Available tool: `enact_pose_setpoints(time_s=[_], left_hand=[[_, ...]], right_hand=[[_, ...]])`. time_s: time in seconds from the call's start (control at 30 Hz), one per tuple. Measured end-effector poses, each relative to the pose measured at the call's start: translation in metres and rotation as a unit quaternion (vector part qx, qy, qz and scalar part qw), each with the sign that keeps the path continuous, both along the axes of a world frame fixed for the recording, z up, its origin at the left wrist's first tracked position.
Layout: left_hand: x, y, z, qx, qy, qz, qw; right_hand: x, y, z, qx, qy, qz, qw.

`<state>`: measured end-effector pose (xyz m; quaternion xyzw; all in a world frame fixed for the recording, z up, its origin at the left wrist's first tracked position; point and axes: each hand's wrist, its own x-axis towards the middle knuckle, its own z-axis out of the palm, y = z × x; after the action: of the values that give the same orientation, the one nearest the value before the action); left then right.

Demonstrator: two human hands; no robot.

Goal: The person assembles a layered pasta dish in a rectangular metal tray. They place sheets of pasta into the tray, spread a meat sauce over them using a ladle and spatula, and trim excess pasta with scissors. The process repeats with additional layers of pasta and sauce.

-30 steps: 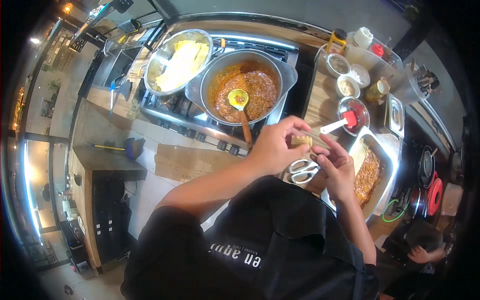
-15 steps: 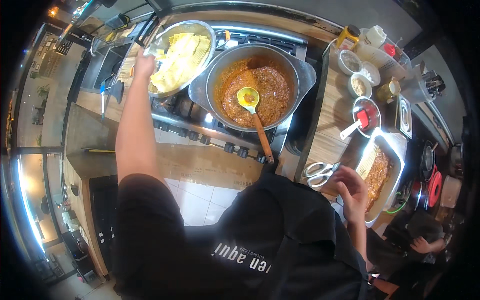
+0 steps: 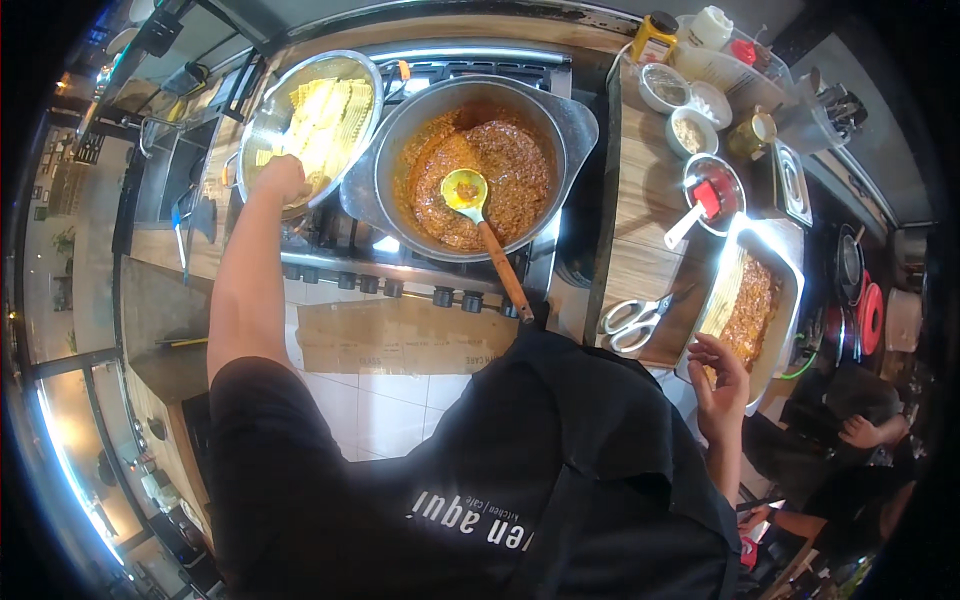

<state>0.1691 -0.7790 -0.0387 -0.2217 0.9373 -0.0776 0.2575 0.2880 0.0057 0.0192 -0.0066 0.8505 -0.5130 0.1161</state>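
My left hand (image 3: 283,178) is over the near left edge of a metal bowl (image 3: 252,130) full of pale yellow lasagna sheets (image 3: 330,115). Its fingers are curled down toward the sheets, and whatever they grip is hidden. Over the near end of a rectangular baking dish (image 3: 785,320), my right hand (image 3: 722,380) is open, its fingers apart and bent. Meat sauce (image 3: 752,310) covers much of the dish, with a ridged lasagna sheet (image 3: 722,295) along its left side. A big pot (image 3: 365,185) of meat sauce holds a yellow ladle (image 3: 498,262) with a wooden handle.
Bowl and pot stand on a gas stove (image 3: 420,280). On the wooden counter lie scissors (image 3: 635,322), near a metal bowl with a red spatula (image 3: 692,212). Small bowls (image 3: 690,132) and a yellow-labelled jar (image 3: 655,38) stand farther back. Another person's hand (image 3: 860,432) shows at right.
My left hand has moved from the bowl's far left rim to its near edge, by the sheets. My right hand has shifted over the dish's near end. The whole view has shifted slightly.
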Motion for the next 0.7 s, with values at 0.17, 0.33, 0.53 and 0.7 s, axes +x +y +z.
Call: enact_pose_setpoints(time_s=[0.17,0.33,0.53,0.7], left_hand=[[0.014,-0.016,-0.011,-0.04,0.137,-0.017,0.99],[-0.008,-0.008,0.05,-0.096,0.342,0.009,0.935],[-0.041,0.0,0.176,-0.068,0.434,-0.106,0.892],[-0.068,-0.008,0.257,-0.079,0.379,-0.06,0.92]], right_hand=[[-0.004,0.001,-0.002,0.029,0.039,0.011,0.999],[-0.003,0.005,-0.008,0.021,0.021,0.017,0.999],[-0.02,-0.011,-0.004,0.009,0.034,0.089,0.995],[-0.017,-0.009,-0.014,-0.026,0.006,0.107,0.994]])
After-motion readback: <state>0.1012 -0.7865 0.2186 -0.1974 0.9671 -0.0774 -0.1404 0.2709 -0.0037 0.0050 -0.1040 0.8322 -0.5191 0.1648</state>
